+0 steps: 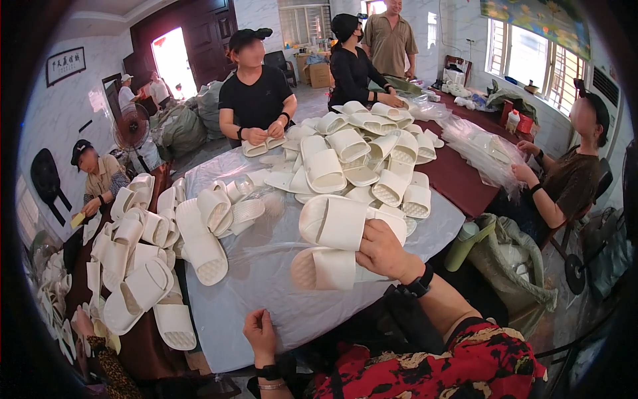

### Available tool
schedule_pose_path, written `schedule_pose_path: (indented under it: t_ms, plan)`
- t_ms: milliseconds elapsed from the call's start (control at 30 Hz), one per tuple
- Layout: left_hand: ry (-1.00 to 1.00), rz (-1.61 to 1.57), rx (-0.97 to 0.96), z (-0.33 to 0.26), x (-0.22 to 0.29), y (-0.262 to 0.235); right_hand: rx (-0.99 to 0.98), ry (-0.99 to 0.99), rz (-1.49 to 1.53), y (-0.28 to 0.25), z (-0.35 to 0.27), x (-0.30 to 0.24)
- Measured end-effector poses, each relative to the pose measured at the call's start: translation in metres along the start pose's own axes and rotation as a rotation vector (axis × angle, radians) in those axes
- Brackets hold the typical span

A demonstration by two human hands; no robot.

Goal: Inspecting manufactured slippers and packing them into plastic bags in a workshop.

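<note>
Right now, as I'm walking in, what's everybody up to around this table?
The person's right grip holds two white slippers over the plastic-covered table; the left grip curls loosely near its edge. A slipper pile lies beyond, with more slippers to the left. Across the table, a co-worker in a black cap also handles slippers.

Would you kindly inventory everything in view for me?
Held slippers: two, cream, right hand
Other slippers: many, cream, centre and left
Plastic sheet: one, pale, near table
Tablecloth: uncounted, dark red, right and left
Plastic wrapping: uncounted, clear, right
Bottle: one, green, right
Sacks: several, greenish, right and back left
Fan: one, dark, back left
Other people: at least eight, mixed clothing, throughout
Shirt: one, red patterned, bottom
Left hand: one, bare, near sheet
Right hand: one, bare, at slippers
</note>
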State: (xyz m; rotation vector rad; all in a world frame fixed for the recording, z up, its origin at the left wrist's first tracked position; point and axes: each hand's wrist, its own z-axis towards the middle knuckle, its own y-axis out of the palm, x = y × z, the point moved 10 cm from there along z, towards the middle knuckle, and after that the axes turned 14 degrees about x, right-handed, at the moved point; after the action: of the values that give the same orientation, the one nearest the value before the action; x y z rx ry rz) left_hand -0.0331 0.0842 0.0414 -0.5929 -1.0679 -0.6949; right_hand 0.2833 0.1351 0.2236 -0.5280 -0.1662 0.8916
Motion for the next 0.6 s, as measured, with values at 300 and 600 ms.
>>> schedule_pose_path:
  t_ms: [300, 600]
  plan:
    - [0.023, 0.019, 0.007, -0.001, -0.001, -0.001, 0.012, -0.008, 0.012, -0.005, -0.001, -0.006]
    - [-0.010, 0.076, -0.033, 0.002, 0.005, 0.002, 0.022, 0.045, -0.154, -0.035, -0.022, 0.030]
